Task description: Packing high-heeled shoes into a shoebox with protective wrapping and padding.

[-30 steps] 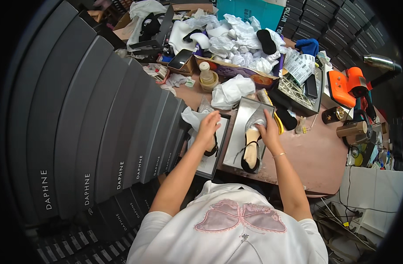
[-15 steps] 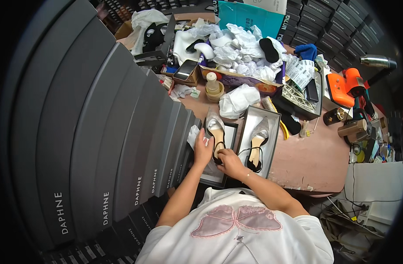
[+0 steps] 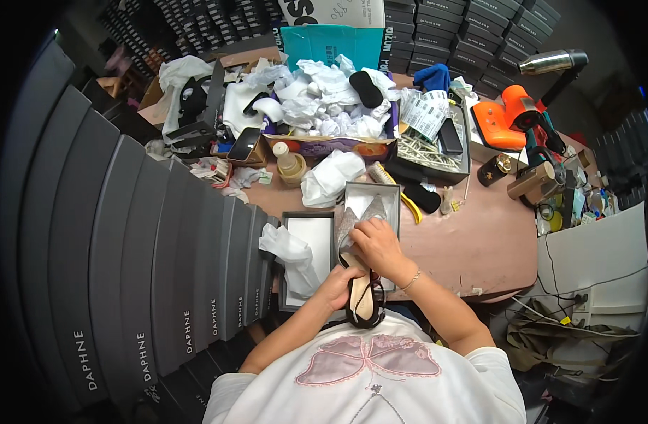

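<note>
Two hands are occupied at one sandal (image 3: 362, 297) between them: its side is gripped by the left hand (image 3: 336, 285), while the right hand (image 3: 375, 247) is bunched over its toe; whether anything is pinched there cannot be told. Sandal could be dropped if the left grip were loosened; the black strap (image 3: 380, 293), just right of the left hand, could be snagged. Right-hand fingertips are partly hidden. Mate shoe (image 3: 375, 205), in the box (image 3: 398, 212) beyond the right hand, is mostly blocked from view.
</note>
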`<state>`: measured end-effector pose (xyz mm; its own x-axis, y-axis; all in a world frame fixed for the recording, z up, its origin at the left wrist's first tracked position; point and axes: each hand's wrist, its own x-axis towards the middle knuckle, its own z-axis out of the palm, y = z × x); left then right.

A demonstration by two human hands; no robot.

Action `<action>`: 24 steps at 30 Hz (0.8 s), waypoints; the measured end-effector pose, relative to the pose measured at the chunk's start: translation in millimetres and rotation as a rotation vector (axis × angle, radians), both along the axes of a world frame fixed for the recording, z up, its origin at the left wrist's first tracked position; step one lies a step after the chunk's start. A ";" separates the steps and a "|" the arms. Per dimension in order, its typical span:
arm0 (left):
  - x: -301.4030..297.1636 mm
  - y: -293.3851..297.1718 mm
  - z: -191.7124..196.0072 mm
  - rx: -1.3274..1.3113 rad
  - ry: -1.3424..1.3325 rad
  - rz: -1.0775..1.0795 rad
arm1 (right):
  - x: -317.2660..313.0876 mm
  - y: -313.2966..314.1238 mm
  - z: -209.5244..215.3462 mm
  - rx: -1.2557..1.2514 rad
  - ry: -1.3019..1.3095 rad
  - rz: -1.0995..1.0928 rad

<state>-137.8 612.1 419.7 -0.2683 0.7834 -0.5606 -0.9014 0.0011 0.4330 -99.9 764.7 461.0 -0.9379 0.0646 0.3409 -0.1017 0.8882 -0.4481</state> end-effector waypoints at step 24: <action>37.2 61.7 25.6 0.245 -0.141 0.257 | 46.7 53.6 6.7 -0.149 -0.062 0.042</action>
